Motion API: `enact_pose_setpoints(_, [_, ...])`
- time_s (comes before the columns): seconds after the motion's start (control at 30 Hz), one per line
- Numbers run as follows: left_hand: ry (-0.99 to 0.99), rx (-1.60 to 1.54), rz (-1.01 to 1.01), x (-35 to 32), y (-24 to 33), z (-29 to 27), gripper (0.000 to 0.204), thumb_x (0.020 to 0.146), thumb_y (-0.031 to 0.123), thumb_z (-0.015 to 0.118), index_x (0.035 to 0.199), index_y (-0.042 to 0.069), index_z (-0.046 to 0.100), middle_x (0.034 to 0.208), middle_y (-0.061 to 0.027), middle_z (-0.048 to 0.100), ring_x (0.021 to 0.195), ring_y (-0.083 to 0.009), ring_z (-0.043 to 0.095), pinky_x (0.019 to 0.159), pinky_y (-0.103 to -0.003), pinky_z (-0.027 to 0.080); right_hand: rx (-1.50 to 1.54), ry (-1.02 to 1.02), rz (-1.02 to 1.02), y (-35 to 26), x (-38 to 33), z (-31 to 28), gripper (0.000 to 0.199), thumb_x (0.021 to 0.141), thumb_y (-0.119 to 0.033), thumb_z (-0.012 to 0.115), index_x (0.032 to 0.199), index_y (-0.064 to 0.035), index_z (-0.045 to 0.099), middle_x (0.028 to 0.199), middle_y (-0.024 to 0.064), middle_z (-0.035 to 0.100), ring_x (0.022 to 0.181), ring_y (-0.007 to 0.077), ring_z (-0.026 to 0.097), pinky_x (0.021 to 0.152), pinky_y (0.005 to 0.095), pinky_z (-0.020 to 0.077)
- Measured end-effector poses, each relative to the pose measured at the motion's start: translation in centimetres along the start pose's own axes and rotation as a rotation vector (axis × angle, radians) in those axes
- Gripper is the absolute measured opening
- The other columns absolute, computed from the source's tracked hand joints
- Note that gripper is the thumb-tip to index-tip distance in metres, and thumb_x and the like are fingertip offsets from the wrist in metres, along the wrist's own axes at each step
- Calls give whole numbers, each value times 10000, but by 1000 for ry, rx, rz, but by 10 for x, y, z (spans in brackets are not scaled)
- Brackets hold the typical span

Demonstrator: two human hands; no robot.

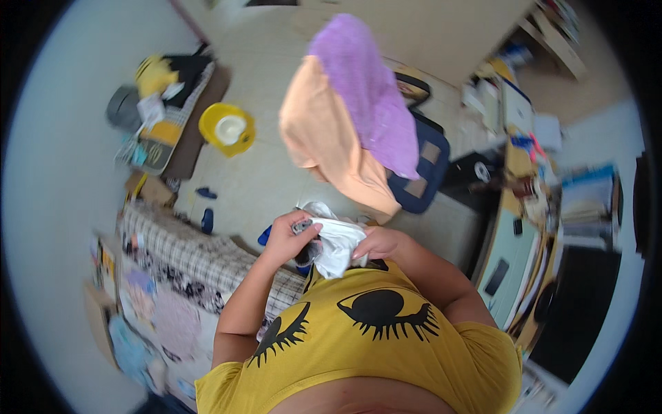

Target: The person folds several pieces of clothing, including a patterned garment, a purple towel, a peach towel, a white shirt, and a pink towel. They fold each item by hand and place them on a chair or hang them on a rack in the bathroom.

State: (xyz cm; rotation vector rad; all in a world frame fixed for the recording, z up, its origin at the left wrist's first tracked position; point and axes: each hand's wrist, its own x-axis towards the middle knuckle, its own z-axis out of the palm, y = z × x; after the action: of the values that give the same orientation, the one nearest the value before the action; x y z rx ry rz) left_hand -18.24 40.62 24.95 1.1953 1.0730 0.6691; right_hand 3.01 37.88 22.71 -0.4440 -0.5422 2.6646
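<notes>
In front of my chest, both hands hold a crumpled white cloth (338,252), perhaps a small garment. My left hand (288,238) is closed on its left edge, with a small grey patterned bit showing beside the thumb. The cloth's right side is pinched by my right hand (380,243). Dark and grey material shows under the left fingers, too blurred to name. Just beyond my hands, a peach cloth (331,131) and a fluffy purple towel (365,90) are draped over something hidden, next to a navy seat (431,162).
To the left lies a bed with a checkered cover (179,238). A yellow basin (245,141) with a white bowl stands on the floor near blue slippers (207,219). Along the right runs a cluttered desk (507,255) bearing a phone, papers and a dark monitor (576,310).
</notes>
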Motion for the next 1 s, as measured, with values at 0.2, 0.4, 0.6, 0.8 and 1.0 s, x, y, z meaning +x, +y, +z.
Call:
enact_pose_setpoints(0.2, [-267,281,170,44,2,65,90,777,71,619,772,-5,571,666,17,551,633,-46,474,584,-210,405,-299,362,194,24,-51,-3,392,789,-183,634,1111,19,537,1027,94,590,943,149,559,814,278,426])
enact_pose_setpoints(0.4, [-316,178,59,35,19,108,57,790,50,594,805,0,569,684,18,560,653,-48,499,598,-203,416,-102,262,-72,42,-111,-26,342,822,-227,595,1062,15,563,930,31,593,806,99,531,728,247,417])
enact_pose_setpoints(0.6, [-243,198,86,28,7,168,103,816,106,601,822,11,562,716,-10,574,640,-59,527,552,-218,470,-522,236,-194,40,-173,-38,332,846,-280,549,1017,3,573,817,12,591,754,85,526,665,261,431])
enact_pose_setpoints(0.8, [-264,180,29,25,40,257,135,833,158,594,849,33,548,725,-12,564,616,-64,521,437,-243,494,-1104,769,-129,41,-257,-66,328,728,-217,599,989,-20,571,841,132,617,760,217,599,664,322,449])
enact_pose_setpoints(1.0, [-489,303,-97,38,41,317,110,827,100,593,841,0,549,734,-5,562,654,-58,520,561,-195,454,-982,1098,-808,78,-294,-65,681,615,-178,722,1200,-47,398,1184,180,443,1081,298,466,924,357,379])
